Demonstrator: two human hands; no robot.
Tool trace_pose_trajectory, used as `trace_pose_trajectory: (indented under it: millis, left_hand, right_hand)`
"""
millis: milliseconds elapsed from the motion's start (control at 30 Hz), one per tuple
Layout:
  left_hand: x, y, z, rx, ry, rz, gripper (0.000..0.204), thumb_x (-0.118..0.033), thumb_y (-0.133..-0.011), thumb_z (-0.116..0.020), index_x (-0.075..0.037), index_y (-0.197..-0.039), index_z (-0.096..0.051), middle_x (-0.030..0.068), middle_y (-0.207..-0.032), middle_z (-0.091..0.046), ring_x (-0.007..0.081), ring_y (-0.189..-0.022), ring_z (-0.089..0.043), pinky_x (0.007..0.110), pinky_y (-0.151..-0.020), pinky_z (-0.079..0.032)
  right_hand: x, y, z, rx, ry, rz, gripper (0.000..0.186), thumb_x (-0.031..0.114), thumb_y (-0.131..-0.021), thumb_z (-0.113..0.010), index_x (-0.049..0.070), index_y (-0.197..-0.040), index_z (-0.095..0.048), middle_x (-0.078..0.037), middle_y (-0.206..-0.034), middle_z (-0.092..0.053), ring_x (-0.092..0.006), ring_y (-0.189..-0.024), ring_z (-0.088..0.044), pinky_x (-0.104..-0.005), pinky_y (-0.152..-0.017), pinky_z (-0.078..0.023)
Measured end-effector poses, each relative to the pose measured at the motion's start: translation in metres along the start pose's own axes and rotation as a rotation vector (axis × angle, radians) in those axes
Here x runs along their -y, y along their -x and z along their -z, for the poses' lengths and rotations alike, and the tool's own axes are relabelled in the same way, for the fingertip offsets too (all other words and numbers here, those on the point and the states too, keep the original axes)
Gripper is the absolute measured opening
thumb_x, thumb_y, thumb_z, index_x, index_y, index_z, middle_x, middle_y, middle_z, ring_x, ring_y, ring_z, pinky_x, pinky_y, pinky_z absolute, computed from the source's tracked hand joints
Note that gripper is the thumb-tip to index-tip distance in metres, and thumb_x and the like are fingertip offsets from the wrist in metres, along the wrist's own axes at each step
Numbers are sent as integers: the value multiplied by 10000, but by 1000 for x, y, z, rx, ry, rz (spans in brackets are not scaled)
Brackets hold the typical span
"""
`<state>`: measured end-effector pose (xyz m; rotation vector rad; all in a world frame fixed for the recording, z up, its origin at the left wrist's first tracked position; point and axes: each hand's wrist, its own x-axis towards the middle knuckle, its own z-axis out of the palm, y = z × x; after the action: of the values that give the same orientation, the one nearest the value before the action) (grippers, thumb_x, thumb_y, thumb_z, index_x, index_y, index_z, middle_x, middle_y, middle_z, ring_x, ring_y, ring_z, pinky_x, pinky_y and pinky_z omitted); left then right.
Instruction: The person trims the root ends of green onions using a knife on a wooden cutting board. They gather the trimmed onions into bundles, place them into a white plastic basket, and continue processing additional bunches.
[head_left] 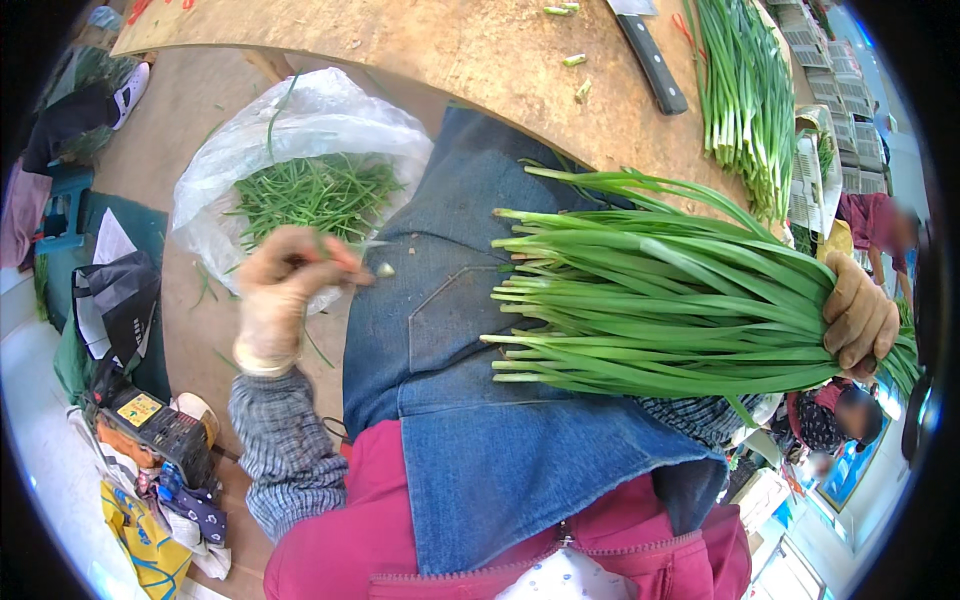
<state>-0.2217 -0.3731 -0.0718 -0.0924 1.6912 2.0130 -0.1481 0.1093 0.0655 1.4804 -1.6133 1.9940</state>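
My gloved left hand [285,280] is closed on a small orange-red tool [340,258], probably a blade, blurred. It hangs by the edge of a clear plastic bag [210,200] of loose green trimmings [310,190], left of the denim cloth [400,360] over my lap. My right hand [857,315] grips a wide bunch of long green leafy stalks [650,290] at the leaf end, their pale cut ends pointing left across the denim.
The wooden table [430,55] holds a black-handled knife [660,80], cut stem bits and another green bunch [745,110]. At left are bags [115,310] and piled clothes [150,510]. Stacked crates [835,110] and other people [870,225] are at right.
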Motion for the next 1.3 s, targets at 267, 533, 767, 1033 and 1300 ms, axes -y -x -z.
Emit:
trace_pose_trajectory:
  millis: [267, 533, 767, 1033, 1300]
  left_hand:
    - [10, 7, -49, 208, -918, -638, 190, -106, -808, -648, -80, -996, -664, 109, -830, -652, 263, -702, -644, 335, -610, -510]
    - [32, -22, -124, 200, -1157, -707, 175, -238, -789, -665, -92, -880, -633, 66, -733, -619, 246, -591, -622, 357, -521, -486]
    - [38, -35, -131, 224, -1100, -780, 147, -193, -748, -684, -96, -796, -585, 78, -743, -579, 279, -609, -608, 387, -540, -485]
    - [20, -36, -116, 333, -615, -474, 236, -81, -750, -699, -20, -965, -623, 81, -818, -585, 193, -671, -604, 291, -612, -476]
    - [9, -39, -117, 402, -138, 205, 140, -75, -795, -693, 12, -899, -659, 43, -817, -659, 92, -766, -586, 231, -704, -473]
  right_hand:
    - [-10, -13, -13, -70, 36, 8, 390, 281, -806, -704, 18, -1064, -579, 33, -791, -682, -63, -627, -619, -197, -583, -420]
    - [-8, -12, -17, -85, 80, -7, 372, 263, -814, -686, 13, -1071, -588, 40, -761, -674, -62, -609, -614, -190, -560, -414]
    - [-12, -12, -14, -88, 61, -4, 363, 270, -817, -679, 21, -1065, -589, 48, -752, -670, -61, -610, -608, -195, -594, -420]
    - [-8, -12, -8, -28, 25, -22, 352, 232, -812, -699, 22, -1059, -561, 15, -787, -664, -85, -633, -599, -220, -604, -415]
    - [-9, -17, -10, -17, 22, -16, 366, 237, -822, -681, 14, -1080, -549, 17, -779, -664, -77, -595, -595, -221, -577, -409]
